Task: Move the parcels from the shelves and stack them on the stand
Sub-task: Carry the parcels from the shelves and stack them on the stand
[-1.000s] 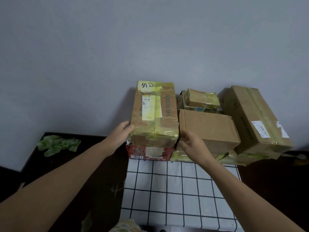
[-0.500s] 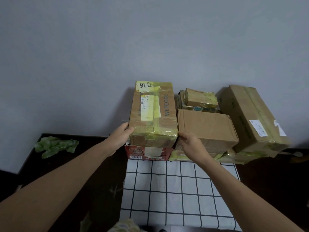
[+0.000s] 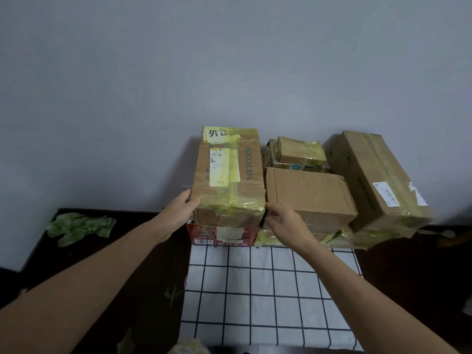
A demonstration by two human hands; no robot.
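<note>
Far left, a crumpled green wrap [image 3: 79,226] lies on the dark table [image 3: 143,277], near the grey wall [image 3: 229,60]. Moving in, the left hand [image 3: 180,209] presses flat against the near left corner of the taped parcel [image 3: 228,175], thumb on the top edge, fingers along the side. This parcel, bound in yellow tape with a white label and the word WETCODE on top, sits on a red box [image 3: 221,235] at the back of the stand. The stand is covered by a white cloth [image 3: 255,290] with a dark grid, and its near half is bare.

The right hand [image 3: 283,221] is at the parcel's near right corner, fingertips touching the edge by the gap between it and the plain box [image 3: 306,198] beside it. So both hands bracket the parcel from either side, fingers loosely curled, not wrapped around it; I cannot tell how firmly they press.

The plain box lies just right of the parcel, touching or nearly so, on top of flatter yellow-taped packets [image 3: 329,238]. Behind it a small box [image 3: 300,150] rests on another packet against the wall. Furthest right, a long carton [image 3: 375,180] lies tilted, its near end lower, leaning over the stand's right edge.
</note>
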